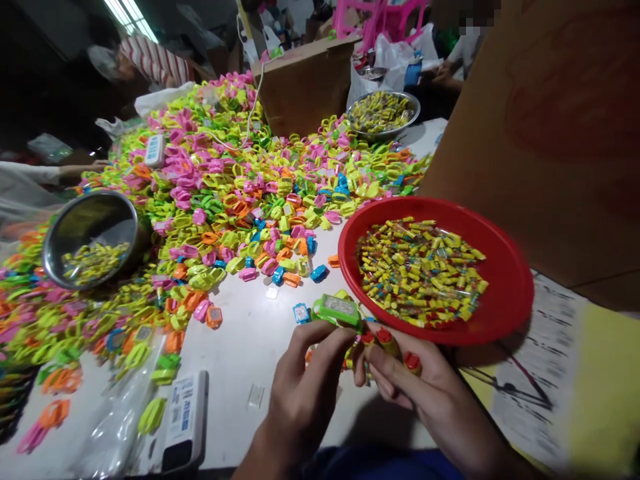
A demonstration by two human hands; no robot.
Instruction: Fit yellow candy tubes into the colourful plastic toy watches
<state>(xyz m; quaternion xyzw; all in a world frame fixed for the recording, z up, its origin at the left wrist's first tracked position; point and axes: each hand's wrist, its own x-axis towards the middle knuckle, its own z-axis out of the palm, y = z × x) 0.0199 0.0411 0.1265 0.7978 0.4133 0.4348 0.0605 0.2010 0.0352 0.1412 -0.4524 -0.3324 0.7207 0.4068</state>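
Note:
My left hand (313,373) is closed near the table's front edge, its thumb and fingers pinched at a green plastic piece (337,311) with a clear window. Just right of it, my right hand (415,380) is curled around several small yellow tubes with red caps (385,336). The fingertips of both hands are close together. Behind my right hand, a red basin (520,293) holds many small yellow tubes (420,273). A blue piece (301,313) lies just beyond my left hand.
Colourful plastic pieces (200,180) heap across the table (250,320). Metal bowls (135,233) stand left and at the back (413,120). A white device (185,420) lies front left. Cardboard (565,147) rises at right. Other people are beyond the table.

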